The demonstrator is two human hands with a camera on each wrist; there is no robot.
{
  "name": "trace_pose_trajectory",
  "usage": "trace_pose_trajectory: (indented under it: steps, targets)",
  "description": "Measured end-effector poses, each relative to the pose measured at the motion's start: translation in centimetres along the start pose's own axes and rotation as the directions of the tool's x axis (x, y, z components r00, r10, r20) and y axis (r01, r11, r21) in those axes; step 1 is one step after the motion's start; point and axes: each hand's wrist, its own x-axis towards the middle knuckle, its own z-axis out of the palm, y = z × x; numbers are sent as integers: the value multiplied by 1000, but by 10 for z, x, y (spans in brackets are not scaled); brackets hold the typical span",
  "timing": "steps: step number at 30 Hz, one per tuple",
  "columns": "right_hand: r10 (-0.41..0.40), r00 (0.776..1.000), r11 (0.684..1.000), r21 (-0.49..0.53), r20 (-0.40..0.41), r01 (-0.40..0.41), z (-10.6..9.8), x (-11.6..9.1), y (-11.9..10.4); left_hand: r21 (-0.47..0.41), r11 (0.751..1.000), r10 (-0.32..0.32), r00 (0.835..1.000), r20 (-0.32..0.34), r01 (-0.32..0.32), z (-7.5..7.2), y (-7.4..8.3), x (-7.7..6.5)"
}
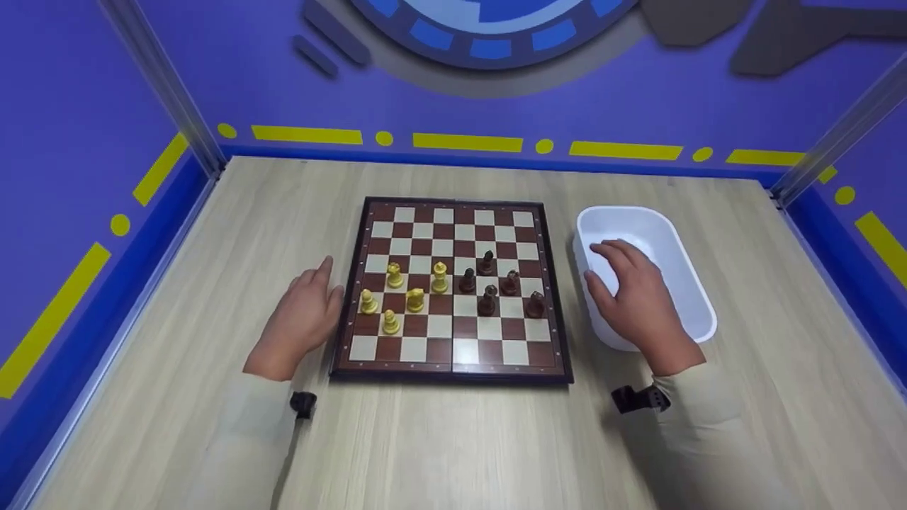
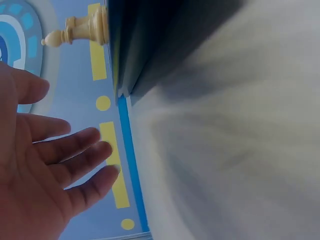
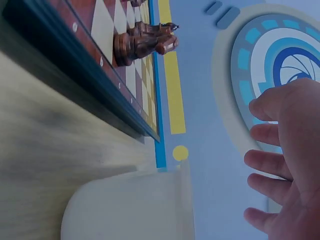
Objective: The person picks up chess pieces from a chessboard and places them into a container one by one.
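Note:
A chessboard [image 1: 464, 347] lies on the table with several cream-yellow chess pieces on its left half, among them a knight [image 1: 415, 299] and a king [image 1: 440, 277]. Several dark brown pieces stand on the right half, including a knight [image 3: 145, 46] near the edge. Just left of the board is my left hand [image 1: 301, 312], fingers loosely extended and holding nothing; a yellow bishop [image 2: 82, 29] stands nearby in the left wrist view. Over a white plastic tub [image 1: 691, 297] hovers my right hand [image 1: 634, 297], its fingers relaxed and apart, with nothing between them.
The light wooden table [image 1: 482, 439] is bordered by blue-purple panels [image 1: 496, 106] with yellow dashes at the back and both sides. The tub stands a short gap to the right of the board. Both wrists wear a black strap [image 1: 640, 399].

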Motion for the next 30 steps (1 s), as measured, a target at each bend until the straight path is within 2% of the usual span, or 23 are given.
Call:
trace_pose_trajectory:
  steps: [5,9,15,22,25,30]
  targets:
    - [-12,1000,1000,28,9,12,8,-2,-8,-75,994,-77,996,51,81,8,-8,-7]
    - [-36,999,997,67,22,35,15,-5,-14,-97,989,-107,991,82,114,11,-13,-8]
    - [-71,997,992,104,36,67,23,-5,-20,-127,983,-120,987,103,133,11,-15,-9]
    - [-69,997,990,124,39,64,27,-8,-27,-215,967,-99,978,184,138,14,-15,-8]
    - [-74,997,989,134,31,69,28,-9,-28,-311,938,-86,972,217,152,18,-18,-4]
    - [-62,998,986,158,19,58,31,-11,-28,-503,847,-45,966,255,172,23,-24,0]
